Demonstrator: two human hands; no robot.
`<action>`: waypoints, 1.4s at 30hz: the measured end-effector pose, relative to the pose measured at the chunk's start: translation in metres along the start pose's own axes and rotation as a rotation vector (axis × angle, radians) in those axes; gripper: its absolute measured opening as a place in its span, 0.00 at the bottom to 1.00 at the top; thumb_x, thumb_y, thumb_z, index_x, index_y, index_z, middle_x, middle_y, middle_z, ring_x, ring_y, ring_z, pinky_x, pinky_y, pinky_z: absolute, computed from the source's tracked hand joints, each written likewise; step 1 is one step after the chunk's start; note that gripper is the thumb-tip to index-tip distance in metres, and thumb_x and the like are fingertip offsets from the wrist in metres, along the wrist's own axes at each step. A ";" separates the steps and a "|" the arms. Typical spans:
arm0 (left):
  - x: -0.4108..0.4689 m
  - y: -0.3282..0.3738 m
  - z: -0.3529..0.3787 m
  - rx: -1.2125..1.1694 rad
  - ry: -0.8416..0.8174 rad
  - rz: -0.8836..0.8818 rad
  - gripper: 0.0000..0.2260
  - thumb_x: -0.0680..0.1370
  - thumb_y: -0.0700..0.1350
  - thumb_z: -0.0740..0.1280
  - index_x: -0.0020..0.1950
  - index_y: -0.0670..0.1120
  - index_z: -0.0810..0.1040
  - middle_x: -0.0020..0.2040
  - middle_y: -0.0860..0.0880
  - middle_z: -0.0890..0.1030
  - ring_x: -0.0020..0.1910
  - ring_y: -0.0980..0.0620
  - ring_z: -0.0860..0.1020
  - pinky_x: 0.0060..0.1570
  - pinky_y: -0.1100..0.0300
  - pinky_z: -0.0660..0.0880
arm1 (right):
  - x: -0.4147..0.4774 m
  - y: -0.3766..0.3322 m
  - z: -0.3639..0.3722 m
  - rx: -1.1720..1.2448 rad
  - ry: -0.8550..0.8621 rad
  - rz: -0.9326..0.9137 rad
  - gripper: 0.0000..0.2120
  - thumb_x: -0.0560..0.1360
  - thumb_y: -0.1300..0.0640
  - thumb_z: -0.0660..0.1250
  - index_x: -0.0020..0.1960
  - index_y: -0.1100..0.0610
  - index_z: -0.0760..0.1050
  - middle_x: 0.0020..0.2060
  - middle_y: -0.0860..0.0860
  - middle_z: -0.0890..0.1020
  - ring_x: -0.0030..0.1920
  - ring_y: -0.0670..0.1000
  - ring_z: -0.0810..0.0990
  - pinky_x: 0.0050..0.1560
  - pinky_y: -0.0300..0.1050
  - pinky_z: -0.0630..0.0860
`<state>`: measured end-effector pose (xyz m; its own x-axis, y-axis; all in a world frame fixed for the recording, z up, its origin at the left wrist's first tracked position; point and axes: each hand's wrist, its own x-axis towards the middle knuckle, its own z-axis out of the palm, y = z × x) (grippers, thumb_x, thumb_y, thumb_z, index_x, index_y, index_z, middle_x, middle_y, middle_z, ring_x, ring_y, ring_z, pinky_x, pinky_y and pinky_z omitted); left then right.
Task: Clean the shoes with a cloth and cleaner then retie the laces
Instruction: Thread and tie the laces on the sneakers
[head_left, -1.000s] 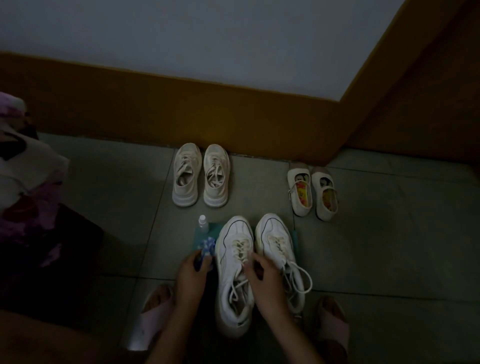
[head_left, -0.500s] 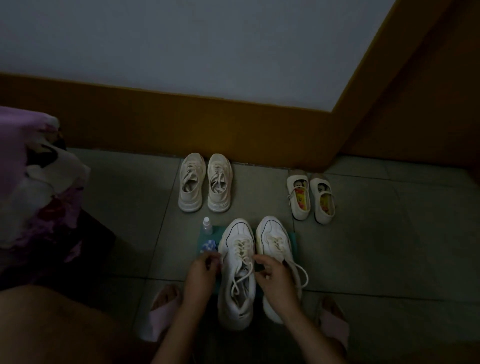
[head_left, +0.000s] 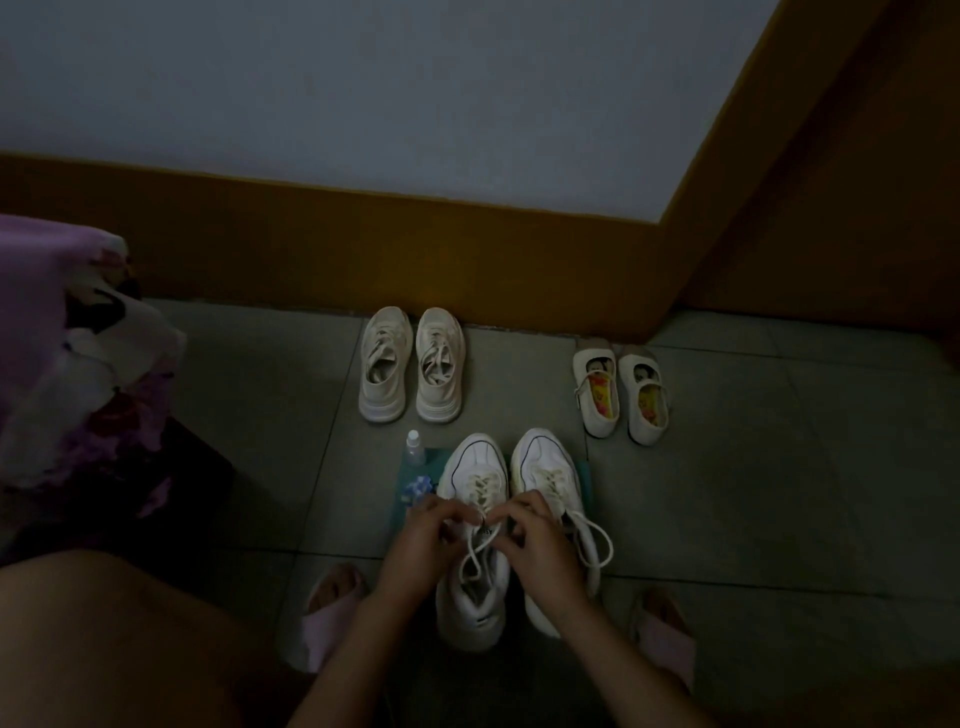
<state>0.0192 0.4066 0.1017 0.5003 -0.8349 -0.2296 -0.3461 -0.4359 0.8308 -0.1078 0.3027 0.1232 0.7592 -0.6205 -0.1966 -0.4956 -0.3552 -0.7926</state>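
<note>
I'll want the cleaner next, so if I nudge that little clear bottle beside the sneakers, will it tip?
Probably: the bottle stands upright and slim, so a sideways nudge could topple it. It looks small and clear, likely light plastic. Being round, it may roll on the floor tiles.

Bare floor (head_left: 779, 519) lay wide to the right of the white sneakers (head_left: 540, 462). On their left the spray bottle (head_left: 414, 448) stood just beside the toe, with bare tiles beyond. Ahead, beige sneakers (head_left: 410, 364) and strap shoes (head_left: 621, 395) stood near the wall, a gap between the pairs. The left hand (head_left: 421, 545) and right hand (head_left: 540, 551), pinching the laces (head_left: 469, 545), crowded the space above one sneaker.
</note>
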 end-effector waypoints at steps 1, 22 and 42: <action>0.000 0.000 0.000 -0.014 -0.001 -0.003 0.17 0.71 0.37 0.71 0.42 0.60 0.75 0.49 0.52 0.72 0.43 0.59 0.75 0.44 0.71 0.72 | 0.001 0.000 0.000 0.028 0.014 0.003 0.09 0.73 0.64 0.68 0.46 0.51 0.77 0.50 0.46 0.71 0.47 0.43 0.75 0.50 0.32 0.73; 0.048 0.067 -0.037 -0.739 0.052 -0.337 0.09 0.80 0.40 0.57 0.50 0.42 0.77 0.37 0.45 0.77 0.38 0.50 0.76 0.43 0.59 0.74 | 0.040 -0.039 -0.052 0.726 0.169 0.637 0.29 0.81 0.49 0.51 0.28 0.63 0.72 0.24 0.56 0.75 0.22 0.50 0.69 0.23 0.36 0.66; 0.033 0.040 -0.014 -0.552 -0.047 -0.368 0.15 0.78 0.36 0.63 0.63 0.34 0.71 0.51 0.38 0.80 0.43 0.50 0.80 0.49 0.57 0.77 | 0.026 -0.032 -0.042 0.939 0.113 0.466 0.09 0.77 0.57 0.63 0.44 0.59 0.80 0.37 0.53 0.82 0.36 0.50 0.79 0.33 0.41 0.75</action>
<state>0.0333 0.3660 0.1343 0.4691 -0.6836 -0.5592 0.3038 -0.4696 0.8290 -0.0901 0.2688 0.1674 0.5097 -0.6352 -0.5803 -0.1655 0.5895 -0.7906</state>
